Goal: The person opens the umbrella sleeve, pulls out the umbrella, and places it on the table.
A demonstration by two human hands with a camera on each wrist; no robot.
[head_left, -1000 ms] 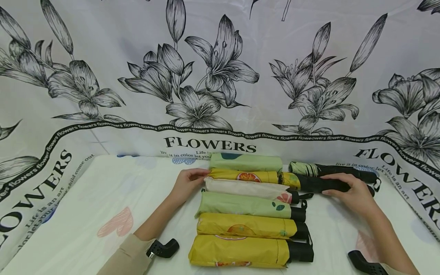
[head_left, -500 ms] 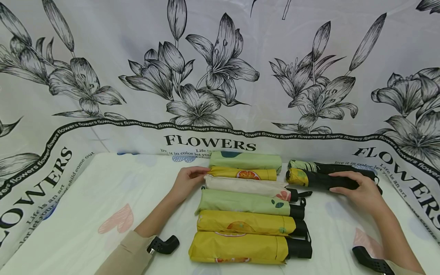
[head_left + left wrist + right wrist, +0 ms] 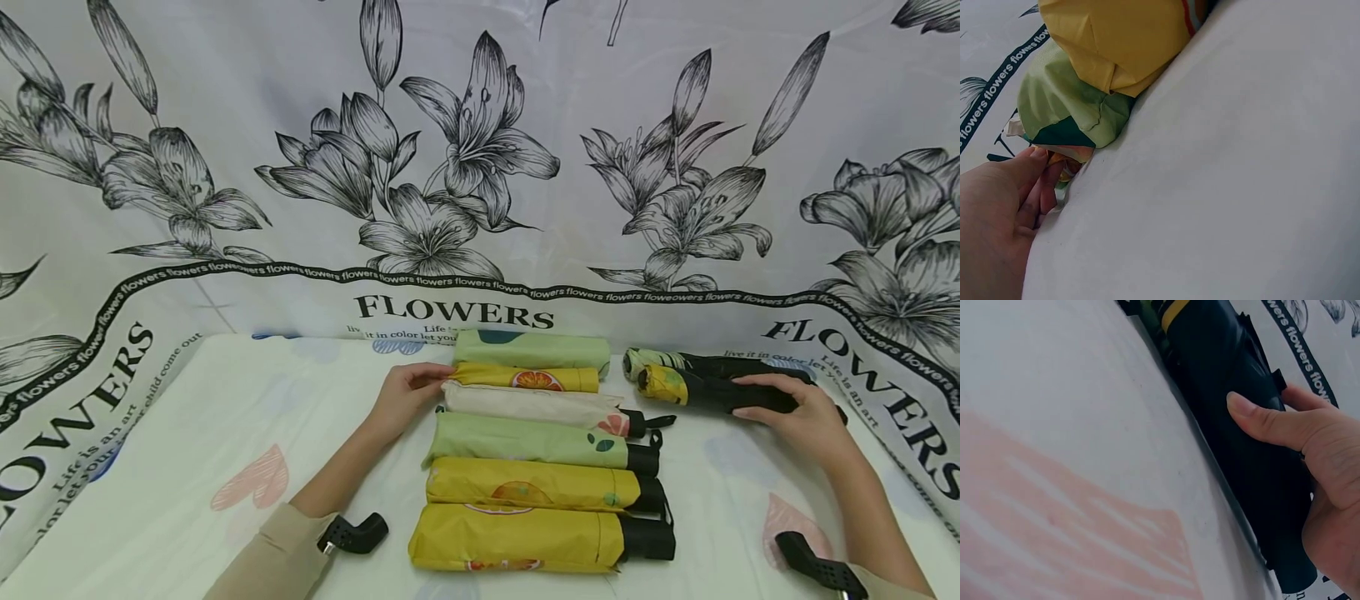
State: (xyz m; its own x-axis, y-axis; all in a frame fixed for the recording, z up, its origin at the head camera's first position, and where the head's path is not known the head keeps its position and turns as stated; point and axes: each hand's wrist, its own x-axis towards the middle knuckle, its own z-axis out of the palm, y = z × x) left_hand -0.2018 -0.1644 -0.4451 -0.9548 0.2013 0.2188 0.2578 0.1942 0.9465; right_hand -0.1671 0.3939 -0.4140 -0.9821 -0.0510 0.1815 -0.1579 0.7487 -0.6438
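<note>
In the head view, my left hand [image 3: 405,402] pinches the left end of a flat yellow umbrella sleeve [image 3: 487,377] printed with an orange slice. Thumb and fingers meet on that end in the left wrist view, partly behind a green sleeve end [image 3: 1054,106]. My right hand [image 3: 806,421] grips a folded black umbrella [image 3: 708,393] with a yellow patterned end, lying to the right of the sleeve with a gap between them. Its thumb [image 3: 1257,419] lies along the black cloth, the other fingers mostly hidden behind.
Behind lie a flat green sleeve [image 3: 547,352] and another dark folded umbrella [image 3: 720,367]. Nearer are several sleeved umbrellas in a column: a white one [image 3: 532,404], a green one [image 3: 525,437] and two yellow ones [image 3: 517,542]. A flower-print cloth [image 3: 637,208] hangs behind the table.
The right hand has moved the black umbrella to the right, away from the yellow sleeve's mouth, widening the gap. The left hand stays on the sleeve's end.
</note>
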